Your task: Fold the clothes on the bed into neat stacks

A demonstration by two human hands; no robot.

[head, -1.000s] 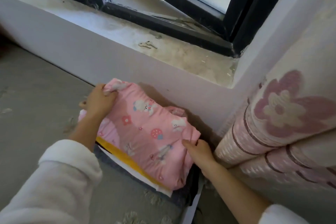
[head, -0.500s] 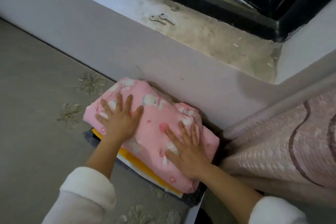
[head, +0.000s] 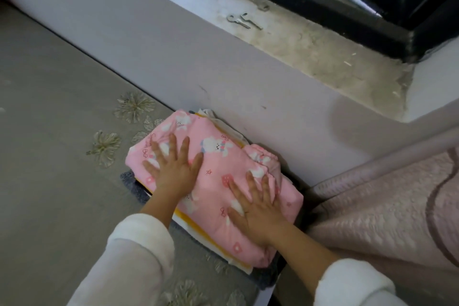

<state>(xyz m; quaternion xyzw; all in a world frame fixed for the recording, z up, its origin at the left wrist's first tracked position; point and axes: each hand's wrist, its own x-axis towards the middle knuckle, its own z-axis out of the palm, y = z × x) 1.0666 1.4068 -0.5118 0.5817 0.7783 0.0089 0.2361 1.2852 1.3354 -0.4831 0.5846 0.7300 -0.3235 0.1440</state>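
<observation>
A folded pink garment with white bunny prints (head: 218, 164) tops a stack against the wall on the grey bed (head: 49, 156). Under it lie a yellow and white piece (head: 196, 227) and a dark grey fluffy one (head: 130, 181). My left hand (head: 173, 169) lies flat, fingers spread, on the stack's left half. My right hand (head: 255, 206) lies flat on its right half. Neither hand grips anything.
A wall ledge (head: 298, 40) below a black window frame (head: 372, 7) holds two small keys (head: 244, 21). A quilted pink bedcover with a dark swirl (head: 385, 206) is bunched at the right. The grey bed sheet has embroidered flowers (head: 134, 107).
A second ago both hands held the pink garment's edges; they then went flat on top of it. Since half a second ago the hands stay pressed flat; the view has shifted slightly.
</observation>
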